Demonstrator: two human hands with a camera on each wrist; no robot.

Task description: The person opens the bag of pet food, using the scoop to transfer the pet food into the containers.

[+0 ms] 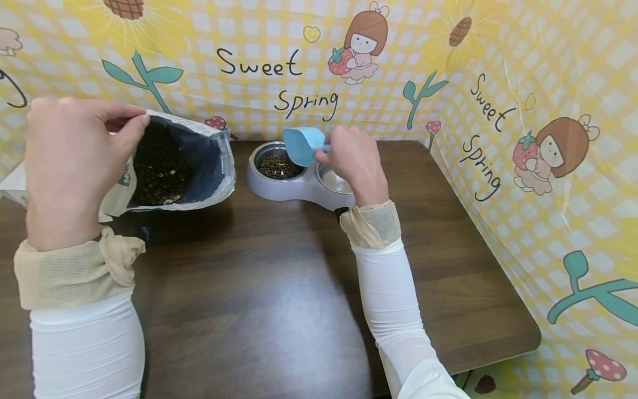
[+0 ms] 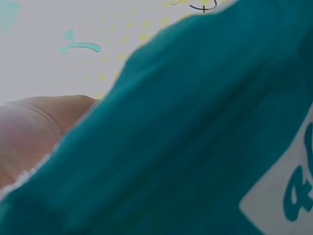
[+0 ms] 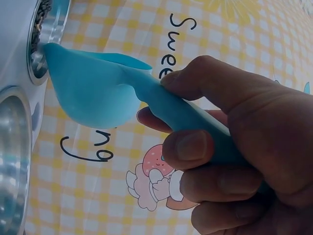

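Note:
My right hand [image 1: 351,160] grips the handle of a light blue scoop [image 1: 301,145], tipped over the left bowl of a double pet feeder [image 1: 289,191]. Brown kibble [image 1: 279,166] lies in that bowl. In the right wrist view, the fingers of the right hand [image 3: 220,147] curl round the handle, and the lip of the scoop [image 3: 93,88] reaches the bowl's rim. My left hand [image 1: 75,166] pinches the top edge of an opened food bag [image 1: 204,166] with more kibble inside. The bag's teal side [image 2: 161,132] fills most of the left wrist view.
The feeder's right metal bowl [image 3: 12,161] is partly hidden by my right hand in the head view. A brown wooden table [image 1: 279,288] bears everything. Yellow checked cloth [image 1: 279,33] with printed figures hangs behind the table and along its right side.

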